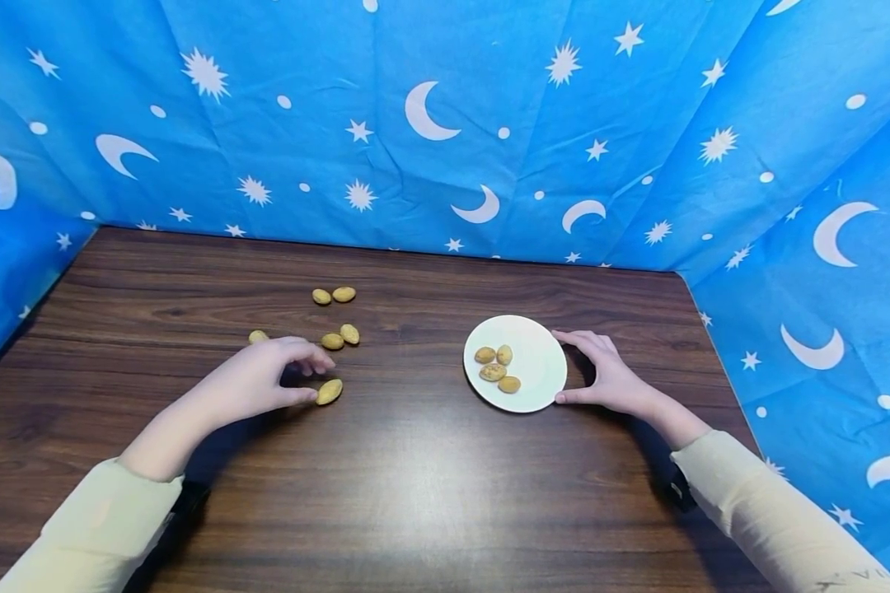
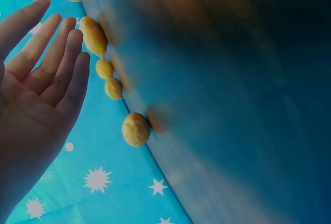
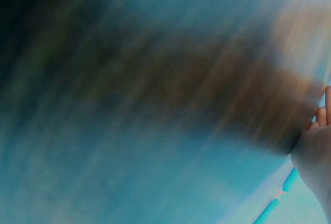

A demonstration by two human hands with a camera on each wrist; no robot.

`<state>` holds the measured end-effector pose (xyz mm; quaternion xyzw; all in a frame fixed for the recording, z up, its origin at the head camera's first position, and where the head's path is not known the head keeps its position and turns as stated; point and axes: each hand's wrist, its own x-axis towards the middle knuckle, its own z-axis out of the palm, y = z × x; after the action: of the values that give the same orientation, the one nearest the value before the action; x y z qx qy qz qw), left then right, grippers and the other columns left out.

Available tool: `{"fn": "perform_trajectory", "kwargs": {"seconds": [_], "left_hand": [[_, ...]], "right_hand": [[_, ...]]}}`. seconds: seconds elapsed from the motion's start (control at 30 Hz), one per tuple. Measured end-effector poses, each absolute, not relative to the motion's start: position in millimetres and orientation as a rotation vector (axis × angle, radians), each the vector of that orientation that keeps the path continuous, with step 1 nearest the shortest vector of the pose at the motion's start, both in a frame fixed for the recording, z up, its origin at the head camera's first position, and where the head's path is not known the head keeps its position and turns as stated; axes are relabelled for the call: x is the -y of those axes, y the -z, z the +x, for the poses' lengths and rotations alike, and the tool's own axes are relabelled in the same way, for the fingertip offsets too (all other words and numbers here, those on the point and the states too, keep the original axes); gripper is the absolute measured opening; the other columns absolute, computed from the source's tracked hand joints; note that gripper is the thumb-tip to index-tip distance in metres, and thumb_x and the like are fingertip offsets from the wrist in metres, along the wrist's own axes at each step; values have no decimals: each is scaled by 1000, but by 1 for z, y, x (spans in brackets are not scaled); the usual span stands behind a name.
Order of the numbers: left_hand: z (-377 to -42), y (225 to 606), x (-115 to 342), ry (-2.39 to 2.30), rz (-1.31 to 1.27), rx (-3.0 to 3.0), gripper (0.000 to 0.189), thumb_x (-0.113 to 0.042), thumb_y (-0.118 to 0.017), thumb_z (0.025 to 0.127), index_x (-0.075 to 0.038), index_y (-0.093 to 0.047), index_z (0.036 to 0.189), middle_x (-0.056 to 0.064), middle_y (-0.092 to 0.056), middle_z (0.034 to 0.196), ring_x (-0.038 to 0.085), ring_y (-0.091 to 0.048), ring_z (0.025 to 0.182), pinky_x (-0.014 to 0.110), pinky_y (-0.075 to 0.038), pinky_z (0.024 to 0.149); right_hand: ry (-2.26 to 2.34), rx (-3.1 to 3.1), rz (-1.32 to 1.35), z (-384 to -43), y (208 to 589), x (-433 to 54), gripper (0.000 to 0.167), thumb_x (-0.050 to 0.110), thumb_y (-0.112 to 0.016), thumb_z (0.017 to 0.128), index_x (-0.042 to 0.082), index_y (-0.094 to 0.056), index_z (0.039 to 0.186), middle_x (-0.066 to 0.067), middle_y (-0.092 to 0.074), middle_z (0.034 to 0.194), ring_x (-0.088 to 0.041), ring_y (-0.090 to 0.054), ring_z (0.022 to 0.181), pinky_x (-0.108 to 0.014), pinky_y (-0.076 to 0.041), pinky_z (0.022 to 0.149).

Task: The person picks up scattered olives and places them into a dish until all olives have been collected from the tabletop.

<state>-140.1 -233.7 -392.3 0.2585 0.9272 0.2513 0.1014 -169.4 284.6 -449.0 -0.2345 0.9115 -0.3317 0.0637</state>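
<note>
My left hand [image 1: 255, 380] is low over the table's left half, its thumb tip right at a yellow-brown oval piece [image 1: 330, 391] that looks like a small potato. In the left wrist view the fingers [image 2: 46, 74] are extended and spread, with nothing gripped. Beyond this hand lie more such pieces: a pair [image 1: 339, 337] close by, another pair farther back and one partly hidden behind the hand. On the right, my right hand [image 1: 614, 380] holds the edge of a white plate [image 1: 541, 387], thumb and fingers on its rim. Several oval pieces [image 1: 493, 372] lie on the plate.
The dark wood-grain table [image 1: 415, 494] reaches back to a blue curtain [image 1: 326, 107] with white moons and stars, which also hangs along both sides. A large blurred dark area fills most of the right wrist view, with part of the right hand at its edge.
</note>
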Motion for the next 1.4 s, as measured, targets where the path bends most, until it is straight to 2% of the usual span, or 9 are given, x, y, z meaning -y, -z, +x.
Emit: {"fn": "perform_trajectory", "kwargs": {"seconds": [0.4,0.83,1.4], "left_hand": [[-142,407,231,-669,844,-2697,35,-17,-88,88,-12,-75,120,-1,-75,111,15,-69,97,39,-59,85],[-145,408,225,-648,898,-2722,18,-11,-84,91,-18,-77,105,-8,-74,99,9,-67,91,36,-57,80],[-158,405,203,-707,897,-2733,19,-10,-80,94,-16,-77,112,-4,-74,102,11,-67,93,37,-58,83]], "right_hand": [[997,-2760,-717,-169,447,-284,95,22,-97,74,6,-50,155,-22,-53,152,-44,-38,140,-62,-27,114],[995,-2758,-717,-170,448,-284,95,23,-97,75,6,-49,155,-23,-53,151,-44,-38,140,-62,-26,114],[987,-2762,-703,-169,447,-284,94,24,-97,74,6,-51,155,-22,-54,151,-43,-39,140,-61,-27,114]]}}
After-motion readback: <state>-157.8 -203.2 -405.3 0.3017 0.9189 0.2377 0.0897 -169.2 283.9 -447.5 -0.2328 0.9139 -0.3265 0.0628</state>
